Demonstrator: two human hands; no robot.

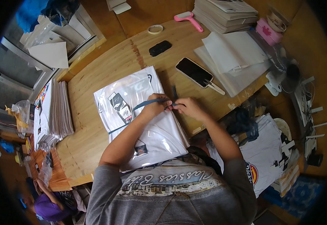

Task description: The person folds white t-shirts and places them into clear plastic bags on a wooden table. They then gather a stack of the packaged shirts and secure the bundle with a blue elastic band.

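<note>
A stack of folded white T-shirts in clear plastic bags (154,137) lies on the wooden table in front of me. A dark blue strip (143,103), seemingly of fabric, runs across the stack and shows again at its left edge. Over the stack's right side, my left hand (155,108) is closed with the strip pinched in its fingers. Close beside it, my right hand (190,108) pinches the strip near a crossing or knot. The exact shape of that crossing is partly hidden by my fingers. A loose end of the strip sticks up past the fingertips.
Another shirt stack (52,112) stands at the table's left. Beyond my hands lie a phone (195,72), a small black object (160,48), a tape roll (155,29), a pink-handled brush (189,19) and plastic sheets (238,56). White shirts (266,150) are piled at right. A person in purple (51,206) sits lower left.
</note>
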